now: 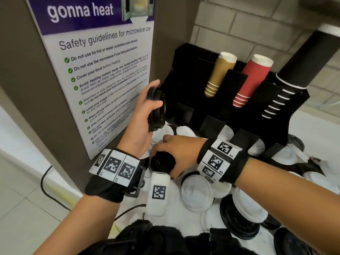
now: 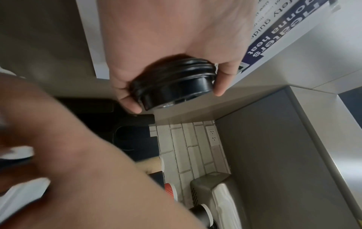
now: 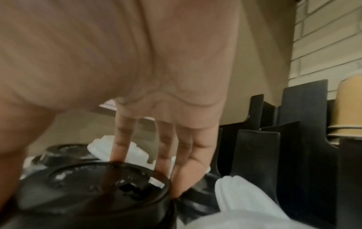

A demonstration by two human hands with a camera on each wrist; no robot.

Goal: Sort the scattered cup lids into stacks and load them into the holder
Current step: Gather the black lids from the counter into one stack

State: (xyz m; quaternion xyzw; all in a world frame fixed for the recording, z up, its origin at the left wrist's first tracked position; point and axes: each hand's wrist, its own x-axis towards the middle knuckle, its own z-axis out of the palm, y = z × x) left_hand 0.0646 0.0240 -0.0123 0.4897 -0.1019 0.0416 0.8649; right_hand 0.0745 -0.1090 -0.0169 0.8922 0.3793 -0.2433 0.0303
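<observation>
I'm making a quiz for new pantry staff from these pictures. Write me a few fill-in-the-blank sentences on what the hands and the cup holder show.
1. The left hand holds a small stack of ____ lids.
2. The right hand reaches down onto a lid of the colour ____.
3. In the black holder, the stack of cups between the brown and the black ones is ____.
4. The poster on the wall gives safety guidelines for ____ use.

Missing words: black; black; red; microwave
</observation>
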